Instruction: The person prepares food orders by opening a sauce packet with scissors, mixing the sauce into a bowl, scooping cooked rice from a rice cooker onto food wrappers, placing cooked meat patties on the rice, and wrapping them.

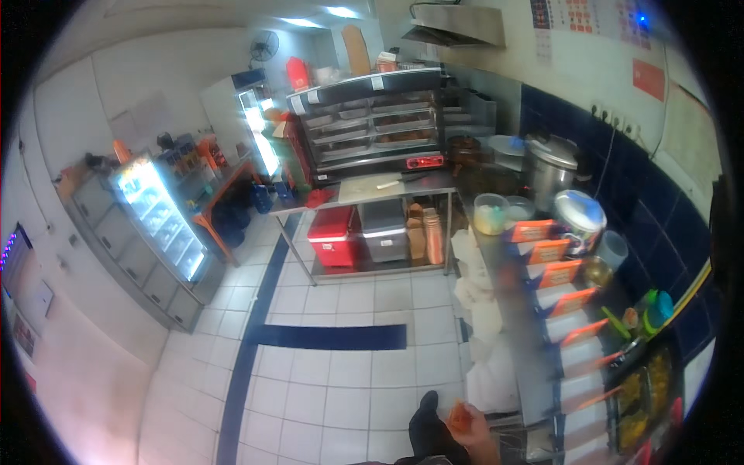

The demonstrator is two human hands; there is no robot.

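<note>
Holding step: light, even pressure on the small orange item (459,419) should serve best, with the knuckles clear of the worktop (521,341) and its row of white boxes with orange flaps (578,353). The right hand (476,439) sits low, left of the worktop — wrist toward the lower edge, grip closed around the item, whose exact kind is unclear.

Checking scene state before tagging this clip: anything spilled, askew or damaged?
Nothing stands out. The red cooler and grey cooler sit upright on the lower shelf, and the boxes with orange flaps line the counter in a row. Blur at the row's near end could hide small spills.
</note>
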